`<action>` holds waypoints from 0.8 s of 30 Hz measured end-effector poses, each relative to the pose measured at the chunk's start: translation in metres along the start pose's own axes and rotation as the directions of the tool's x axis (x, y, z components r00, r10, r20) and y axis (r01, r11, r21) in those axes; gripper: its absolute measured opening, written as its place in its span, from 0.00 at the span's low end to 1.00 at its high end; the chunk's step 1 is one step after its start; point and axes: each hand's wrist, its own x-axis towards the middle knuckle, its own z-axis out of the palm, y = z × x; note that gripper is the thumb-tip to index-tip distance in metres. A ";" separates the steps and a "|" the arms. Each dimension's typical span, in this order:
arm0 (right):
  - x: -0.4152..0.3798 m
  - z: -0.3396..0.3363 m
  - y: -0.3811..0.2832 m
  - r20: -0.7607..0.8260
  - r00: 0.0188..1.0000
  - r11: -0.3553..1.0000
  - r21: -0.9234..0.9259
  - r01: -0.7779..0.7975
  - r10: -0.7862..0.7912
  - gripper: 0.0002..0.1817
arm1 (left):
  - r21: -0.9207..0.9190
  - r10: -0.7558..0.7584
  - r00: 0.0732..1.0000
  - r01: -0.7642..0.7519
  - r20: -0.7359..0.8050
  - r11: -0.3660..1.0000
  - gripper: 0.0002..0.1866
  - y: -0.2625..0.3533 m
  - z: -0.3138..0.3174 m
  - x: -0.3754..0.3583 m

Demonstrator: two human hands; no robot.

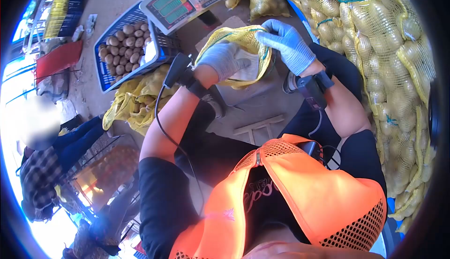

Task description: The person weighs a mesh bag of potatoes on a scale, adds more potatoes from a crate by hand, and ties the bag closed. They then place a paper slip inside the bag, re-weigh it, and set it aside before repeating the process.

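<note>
A yellow mesh bag [263,67] with green thread along its rim is held up between my gloved hands, its mouth spread wide. Something pale [247,73] shows inside; I cannot make out what. My left hand [219,60] is at the bag's left rim, its thumb over the opening and its other fingers partly hidden as it grips the mesh. On the opposite side, my right hand [287,46] pinches the upper right rim between thumb and fingers. A digital scale display [180,1] stands just beyond the bag.
A blue plastic basket [104,82] of round brown produce [124,48] is at the left, beside a filled yellow bag [129,104]. Stacked mesh bags of produce [375,62] line the right side. Another person [44,174] is at the far left.
</note>
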 end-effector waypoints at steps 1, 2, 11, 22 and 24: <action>0.003 -0.003 0.002 -0.016 1.000 0.998 0.068 0.003 -0.002 0.06 | 0.170 -0.009 0.992 0.031 -0.129 0.985 0.16 -0.010 0.010 -0.003; 0.003 -0.006 0.002 -0.026 0.999 0.994 0.110 -0.030 0.033 0.06 | 0.328 0.006 0.968 0.079 -0.252 0.941 0.16 -0.019 0.017 -0.006; 0.013 -0.010 -0.004 0.007 0.998 0.954 0.295 -0.056 0.057 0.13 | -0.127 -0.151 0.730 0.088 -0.667 0.988 0.10 0.018 0.001 -0.094; 0.032 -0.074 -0.003 -0.521 0.852 0.962 0.201 0.183 -0.053 0.17 | 0.044 0.026 0.037 0.680 -0.999 0.732 0.22 -0.080 0.092 -0.222; 0.027 -0.061 -0.003 -0.476 0.879 0.924 0.326 0.198 -0.020 0.19 | 0.068 0.072 0.022 0.681 -0.997 0.729 0.21 -0.070 0.092 -0.229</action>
